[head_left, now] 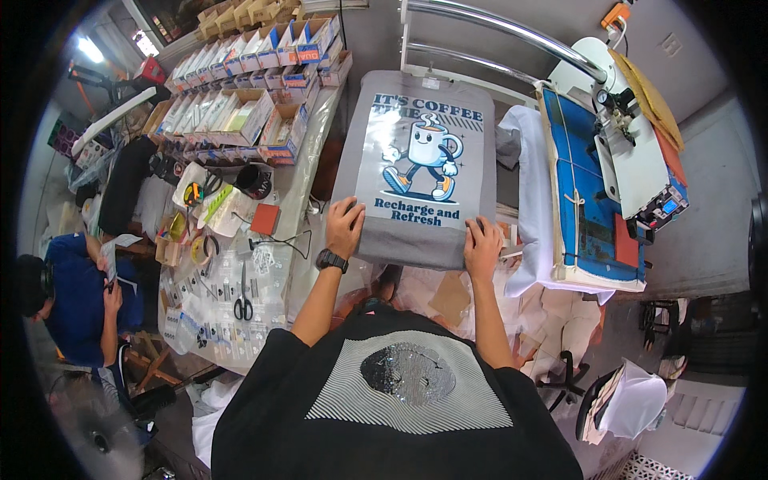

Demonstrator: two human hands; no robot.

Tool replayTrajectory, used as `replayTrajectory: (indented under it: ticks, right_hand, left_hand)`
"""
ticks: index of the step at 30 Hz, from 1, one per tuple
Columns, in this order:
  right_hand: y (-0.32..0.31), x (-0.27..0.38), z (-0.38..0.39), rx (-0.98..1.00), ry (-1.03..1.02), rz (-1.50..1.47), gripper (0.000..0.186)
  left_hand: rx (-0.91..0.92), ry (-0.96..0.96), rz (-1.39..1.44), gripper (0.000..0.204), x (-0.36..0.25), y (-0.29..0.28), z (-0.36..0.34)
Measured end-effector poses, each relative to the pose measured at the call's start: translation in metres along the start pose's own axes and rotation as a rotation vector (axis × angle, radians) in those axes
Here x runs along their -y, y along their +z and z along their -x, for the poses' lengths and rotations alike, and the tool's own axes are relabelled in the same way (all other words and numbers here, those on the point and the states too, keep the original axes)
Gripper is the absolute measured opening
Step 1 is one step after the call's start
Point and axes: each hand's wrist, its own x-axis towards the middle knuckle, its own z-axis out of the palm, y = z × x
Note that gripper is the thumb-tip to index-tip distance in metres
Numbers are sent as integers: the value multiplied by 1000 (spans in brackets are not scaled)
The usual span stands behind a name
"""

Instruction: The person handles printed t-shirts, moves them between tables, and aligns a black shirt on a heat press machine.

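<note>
From where I stand, the gray garment (410, 250) lies straight ahead of the wearer, drawn out smooth and flat, its near edge folding down toward the body, with a glossy clear film (378, 138) bearing a walking-cup picture on top of it. The left hand (344, 228) is on the near left corner, fingers bent over the cloth; the right hand (483, 246) sits at the near right corner in much the same way. Both touch the fabric, but I can't tell whether the thumbs pinch it from beneath or the fingers merely press. To my eye the step in hand is squaring and smoothing the cloth under the picture, and it seems nearly done, since I see no deep crease around the film. The next move, I'd judge, calls for an even, gentle draw from both corners, so the near edge flattens without the film sliding or lifting. Off to the left, scissors (243, 307) lie on a cluttered table; to the right stands a blue-topped bench (578, 164).
</note>
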Motion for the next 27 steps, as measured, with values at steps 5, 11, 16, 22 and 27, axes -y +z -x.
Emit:
replayTrajectory:
  ticks: [5,11,16,22,27]
  right_hand:
    - [-1,-1,3,3,14,-12,23]
    - [-2,0,2,0,13,-19,23]
    - [-3,-16,6,-56,71,-213,26]
    - [20,-105,39,107,699,-870,36]
    - [19,-154,71,542,848,-849,32]
  left_hand:
    - [5,6,-4,17,-4,-1,0]
    - [11,-7,-6,18,-2,-1,0]
    - [-28,-51,31,22,2,-8,-3]
    - [35,-931,569,37,85,-26,27]
    - [398,-1126,517,43,132,-24,81]
